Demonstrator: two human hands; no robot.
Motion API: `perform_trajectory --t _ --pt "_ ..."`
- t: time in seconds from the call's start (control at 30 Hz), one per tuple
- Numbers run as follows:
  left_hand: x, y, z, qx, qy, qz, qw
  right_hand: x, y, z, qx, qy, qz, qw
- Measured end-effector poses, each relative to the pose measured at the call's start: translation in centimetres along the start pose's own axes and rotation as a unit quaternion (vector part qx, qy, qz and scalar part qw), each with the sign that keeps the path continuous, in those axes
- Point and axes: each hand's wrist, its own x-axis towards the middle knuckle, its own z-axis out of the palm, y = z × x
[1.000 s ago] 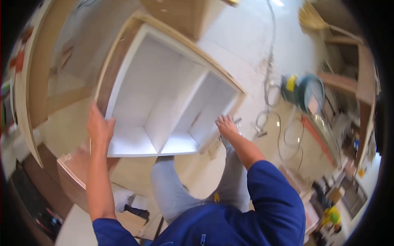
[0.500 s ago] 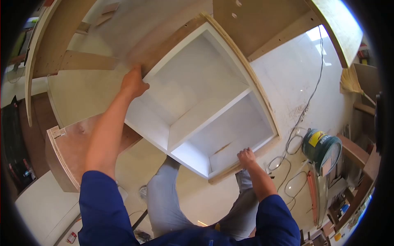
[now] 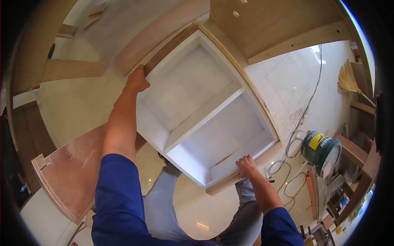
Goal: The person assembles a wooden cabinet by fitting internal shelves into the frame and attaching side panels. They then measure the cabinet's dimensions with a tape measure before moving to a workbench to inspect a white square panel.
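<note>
A wooden cabinet box (image 3: 216, 110) with a white-painted inside lies tilted between my hands, its open side facing me. A white divider (image 3: 205, 117) splits it into two compartments. My left hand (image 3: 136, 80) grips the bare wood edge on the upper left, thumb over the white inner rim. My right hand (image 3: 247, 165) is closed over the lower right edge strip, knuckles up. The fingers behind both edges are hidden. The box's near corner lies above my knees.
A reddish-brown wooden panel piece (image 3: 78, 164) stands at left. Large plywood furniture (image 3: 279, 24) rises beyond the box. At right are a green bucket (image 3: 322, 149), a loose cable (image 3: 305, 110) on the tiled floor, a straw broom (image 3: 349, 78) and scrap wood.
The box has shifted slightly in view, its far corner lower and its near corner a little nearer me. Both hands keep their hold. The left forearm has swung rightward, and the camera view has moved.
</note>
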Motion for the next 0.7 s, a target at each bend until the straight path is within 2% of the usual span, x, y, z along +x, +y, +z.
perform_trajectory --t 0.3,0.47,0.53,0.6,0.7 --pt "3.4 -1.1 3.0 -0.027 -0.045 -0.025 0.998 1.0 0.0 -1.5 0.027 0.007 -0.01 1.0" --pt "4.0 -3.5 6.4 -0.003 0.039 0.027 0.999 2.2 -0.7 -2.3 0.022 -0.066 0.003 0.998" --pt "0.1 -1.8 8.0 -0.019 0.213 0.041 0.976 1.8 -0.9 -3.6 0.008 -0.11 0.001 0.994" --pt "-5.7 0.0 9.6 -0.143 0.234 0.035 0.961 2.3 -1.5 -3.9 -0.028 -0.141 0.005 0.99" --pt "-19.4 1.6 12.9 -0.285 0.217 0.015 0.933 2.0 -2.5 -3.9 -0.038 -0.146 0.018 0.988"
